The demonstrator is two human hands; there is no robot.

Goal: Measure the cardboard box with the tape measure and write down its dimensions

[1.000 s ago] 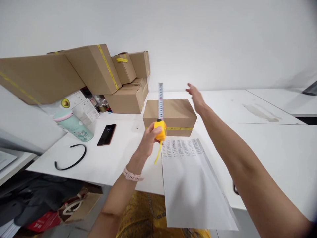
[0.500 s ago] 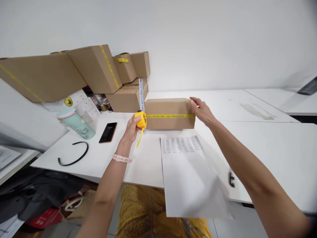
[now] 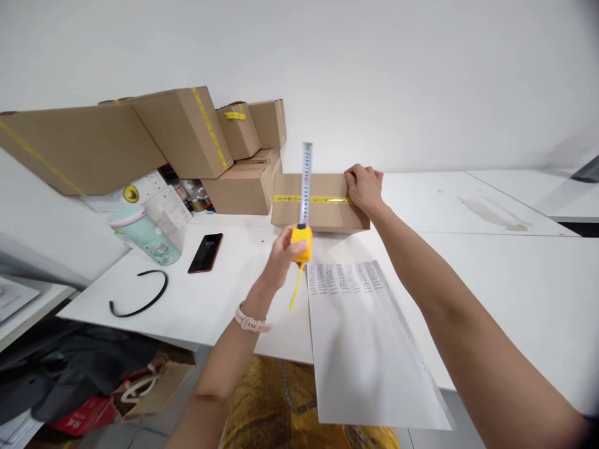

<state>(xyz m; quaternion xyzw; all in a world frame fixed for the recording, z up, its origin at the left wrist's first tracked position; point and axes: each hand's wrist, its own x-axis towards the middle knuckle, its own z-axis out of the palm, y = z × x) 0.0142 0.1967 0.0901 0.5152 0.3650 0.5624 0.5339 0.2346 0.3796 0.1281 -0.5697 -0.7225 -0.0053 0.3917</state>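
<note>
My left hand (image 3: 279, 257) is closed round a yellow tape measure (image 3: 302, 242). Its white blade (image 3: 306, 184) sticks out away from me, across the front of a cardboard box (image 3: 334, 215), and the tip shows above the box's top edge. A yellow strap hangs from the tape's case. The box has a band of yellow tape along it. At the box's right end, my right hand (image 3: 367, 187) grips it with the fingers curled over the edge. Below both hands a printed sheet (image 3: 360, 355) lies on the table, overhanging its front edge.
Several cardboard boxes (image 3: 178, 134) are stacked at the back left against the wall. Nearer stand a mint tumbler (image 3: 150, 234), a phone (image 3: 204, 253) and a black curved band (image 3: 159, 294) on the white table (image 3: 234, 299). Bags and dark cloth (image 3: 70, 368) lie below left.
My left hand has moved right and nearer to me with the tape measure, its blade now before the box's face instead of the left end. My right hand has shifted on the box, which is turned differently.
</note>
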